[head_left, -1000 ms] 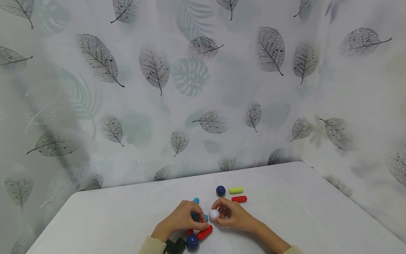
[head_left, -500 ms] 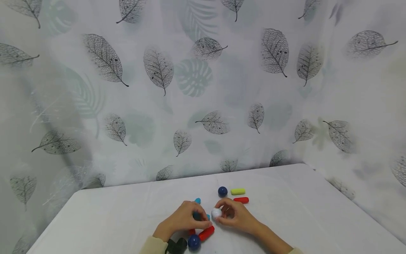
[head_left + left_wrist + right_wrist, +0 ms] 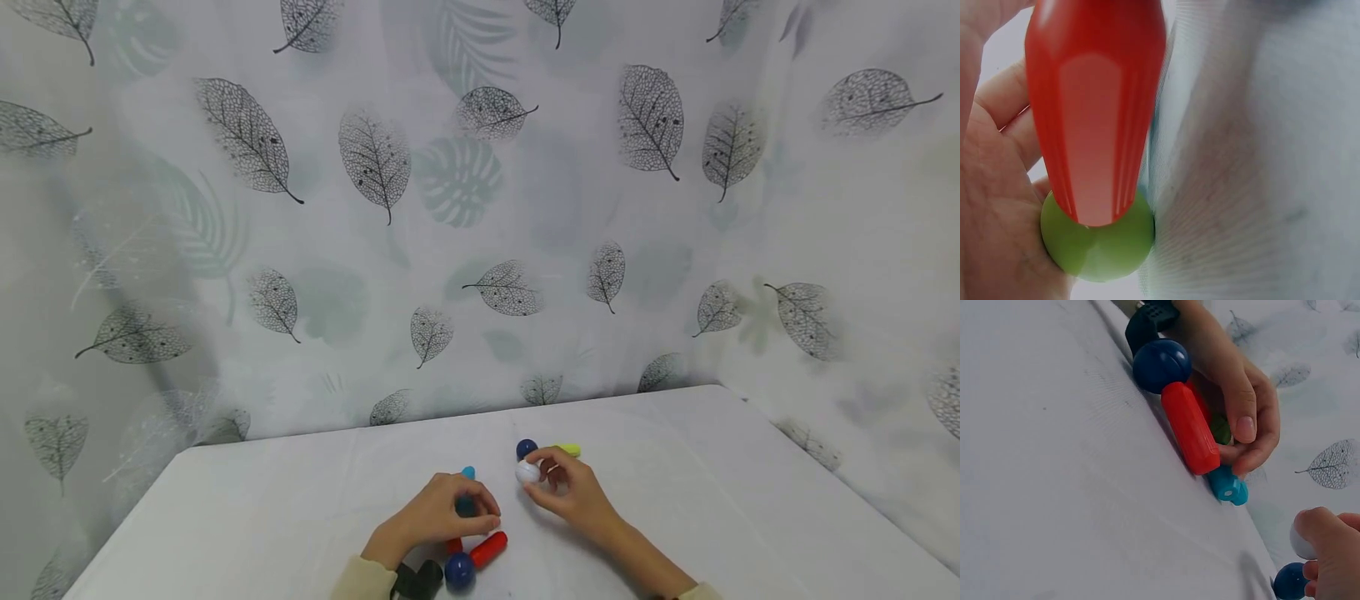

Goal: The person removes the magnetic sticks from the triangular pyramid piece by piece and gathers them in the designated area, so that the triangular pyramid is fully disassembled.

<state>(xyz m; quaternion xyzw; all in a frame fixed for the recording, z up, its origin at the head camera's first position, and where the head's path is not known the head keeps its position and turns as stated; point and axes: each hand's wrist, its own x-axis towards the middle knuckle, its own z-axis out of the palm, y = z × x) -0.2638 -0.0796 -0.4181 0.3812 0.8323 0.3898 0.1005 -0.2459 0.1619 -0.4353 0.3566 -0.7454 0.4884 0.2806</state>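
Note:
My right hand [image 3: 573,496] pinches a white ball [image 3: 527,472] between thumb and fingers, close in front of a dark blue ball [image 3: 527,449]. My left hand [image 3: 442,508] rests over a group of rods and balls, its fingers loosely bent with nothing between thumb and index fingertip. A green ball [image 3: 1097,244] sits by the left palm, behind a red rod [image 3: 1094,112] near the camera. Beside that hand, another red rod [image 3: 1190,428] meets a second dark blue ball [image 3: 1162,365]. Light blue rods [image 3: 1229,487] show past the left fingertips.
A yellow rod [image 3: 570,449] lies at the back, partly hidden by the right hand. A dark device [image 3: 427,579] is strapped to the left wrist. White cloth covers the table [image 3: 300,500], and a leaf-patterned curtain [image 3: 510,208] hangs behind it.
My right hand has carried the white ball away from the left hand, back and right towards the far blue ball, now hiding the far red rod. The left hand has hardly moved.

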